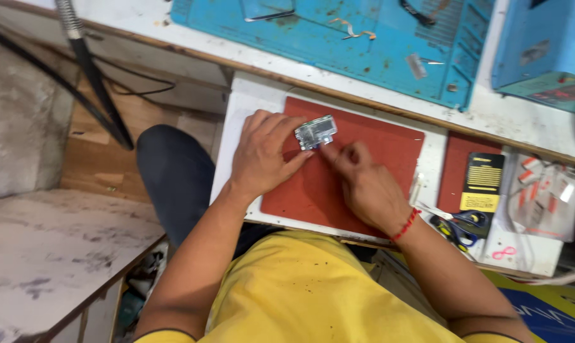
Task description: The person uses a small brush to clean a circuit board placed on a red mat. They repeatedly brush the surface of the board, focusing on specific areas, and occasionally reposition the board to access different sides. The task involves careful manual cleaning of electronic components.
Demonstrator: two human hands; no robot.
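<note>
A small shiny see-through part (315, 133) sits near the top of the red mat (376, 159). The left hand (262, 155) pinches its left side with closed fingers. The right hand (363, 184) pokes one finger at its bottom edge. The mat lies on the white bench (240, 108), with scissors (460, 227) well off to its right.

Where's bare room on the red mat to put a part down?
Free: the red mat right of the small clear module, up to its far right corner, and its near-left corner below the left hand. Crowded: around the right hand, and scissors beside the black-and-yellow package.
</note>
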